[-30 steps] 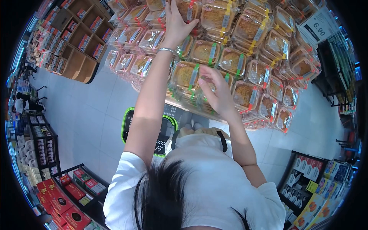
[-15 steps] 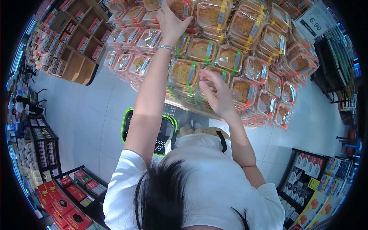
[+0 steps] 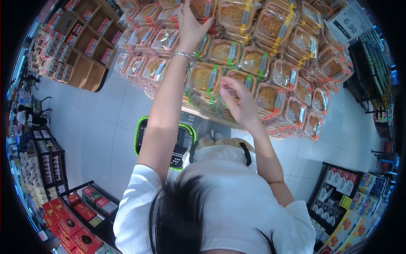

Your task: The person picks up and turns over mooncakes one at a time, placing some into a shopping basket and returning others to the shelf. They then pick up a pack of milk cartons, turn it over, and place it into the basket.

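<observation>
My left hand [image 3: 193,28], with a bracelet at the wrist, reaches far forward over a stacked display of clear-wrapped food packs. Its thumb and fingers are spread around the near corner of a pack of browned baked food [image 3: 202,9] with a red strip, gripping it; some fingertips run past the top of the view. Lower down, my right hand [image 3: 240,99] hovers over the front packs, loosely curved, thumb apart from the fingers and nothing in it. Just beside its fingertips lies a green-taped pack [image 3: 204,77]. Other packs [image 3: 224,52] carry green, yellow or red tape.
A black shopping basket with a green rim [image 3: 136,142] stands below my left arm. A price sign [image 3: 349,26] reading 6.90 rises at the back right. Wooden shelving [image 3: 86,78] is at the far left; red boxes [image 3: 69,226] and a black rack [image 3: 334,197] stand near me.
The view has shifted very slightly. Both hands keep nearly the same place and pose, the left at the same pack and the right over the front packs.
</observation>
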`<state>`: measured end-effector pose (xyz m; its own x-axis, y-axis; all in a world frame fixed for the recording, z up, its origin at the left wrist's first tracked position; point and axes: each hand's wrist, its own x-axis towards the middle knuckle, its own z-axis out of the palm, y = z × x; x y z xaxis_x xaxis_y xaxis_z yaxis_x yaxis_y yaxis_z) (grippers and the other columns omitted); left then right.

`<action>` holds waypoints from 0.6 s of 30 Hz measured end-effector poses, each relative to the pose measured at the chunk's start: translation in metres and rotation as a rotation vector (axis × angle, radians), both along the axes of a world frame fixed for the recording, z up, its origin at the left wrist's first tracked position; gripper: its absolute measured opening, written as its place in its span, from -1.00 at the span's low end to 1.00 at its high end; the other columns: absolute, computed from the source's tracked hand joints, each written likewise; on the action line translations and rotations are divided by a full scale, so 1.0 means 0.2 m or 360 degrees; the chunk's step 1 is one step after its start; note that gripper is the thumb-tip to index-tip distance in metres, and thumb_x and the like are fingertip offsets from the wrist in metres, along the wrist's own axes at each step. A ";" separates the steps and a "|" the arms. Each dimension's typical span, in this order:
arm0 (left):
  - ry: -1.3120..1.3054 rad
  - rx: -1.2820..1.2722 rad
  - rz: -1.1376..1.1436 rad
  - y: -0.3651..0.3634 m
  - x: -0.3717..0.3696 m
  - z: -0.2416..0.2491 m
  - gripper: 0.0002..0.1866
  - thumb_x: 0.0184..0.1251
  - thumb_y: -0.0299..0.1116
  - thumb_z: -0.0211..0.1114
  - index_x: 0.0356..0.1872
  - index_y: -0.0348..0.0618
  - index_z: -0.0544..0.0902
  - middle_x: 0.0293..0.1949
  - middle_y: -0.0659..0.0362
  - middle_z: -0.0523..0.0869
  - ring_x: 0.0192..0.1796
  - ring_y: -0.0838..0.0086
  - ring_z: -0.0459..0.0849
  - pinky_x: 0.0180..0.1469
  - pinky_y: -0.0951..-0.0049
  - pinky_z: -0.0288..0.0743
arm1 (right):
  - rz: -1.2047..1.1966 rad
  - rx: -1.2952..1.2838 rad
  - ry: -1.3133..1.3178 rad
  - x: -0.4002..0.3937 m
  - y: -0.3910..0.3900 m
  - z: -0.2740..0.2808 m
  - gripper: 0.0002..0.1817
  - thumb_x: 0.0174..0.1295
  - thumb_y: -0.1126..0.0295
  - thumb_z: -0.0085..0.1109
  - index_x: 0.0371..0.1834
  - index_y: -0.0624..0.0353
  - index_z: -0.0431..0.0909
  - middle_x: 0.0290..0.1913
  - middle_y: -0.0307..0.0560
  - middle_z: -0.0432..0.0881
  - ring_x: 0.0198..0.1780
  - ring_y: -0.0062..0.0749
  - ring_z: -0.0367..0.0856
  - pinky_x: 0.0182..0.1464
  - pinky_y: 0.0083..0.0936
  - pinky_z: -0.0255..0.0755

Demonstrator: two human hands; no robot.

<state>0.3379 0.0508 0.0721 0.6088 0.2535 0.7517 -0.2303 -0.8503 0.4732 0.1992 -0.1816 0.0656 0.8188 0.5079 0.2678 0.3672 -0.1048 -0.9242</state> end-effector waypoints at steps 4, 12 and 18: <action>-0.0036 0.0058 0.0036 0.00 -0.03 -0.01 -0.15 0.02 -0.16 0.46 0.29 -0.28 0.22 0.24 -0.24 0.25 0.33 -0.02 0.22 0.30 0.15 0.23 | 0.0001 -0.0008 0.0010 0.00 0.01 0.00 -0.66 0.31 0.36 0.10 0.10 0.25 0.43 -0.05 0.03 0.57 -0.06 -0.28 0.59 0.01 -0.43 0.45; 0.0029 0.0080 0.0116 -0.01 -0.10 -0.03 -0.26 0.06 -0.22 0.42 0.23 -0.30 0.28 0.23 -0.23 0.26 0.26 -0.05 0.30 0.26 0.12 0.25 | 0.0042 0.0014 0.0006 0.01 0.02 -0.02 -0.68 0.32 0.38 0.08 0.09 0.27 0.43 -0.07 0.03 0.56 -0.06 -0.30 0.59 0.00 -0.44 0.45; -0.0086 0.0167 0.0224 0.04 -0.03 -0.09 -0.27 0.07 -0.23 0.40 0.20 -0.38 0.28 0.16 -0.20 0.38 0.22 -0.02 0.35 0.24 0.16 0.28 | 0.0034 0.0032 0.0049 0.00 0.00 -0.01 -0.70 0.33 0.40 0.06 0.09 0.26 0.44 -0.06 0.03 0.56 -0.05 -0.30 0.59 0.00 -0.46 0.45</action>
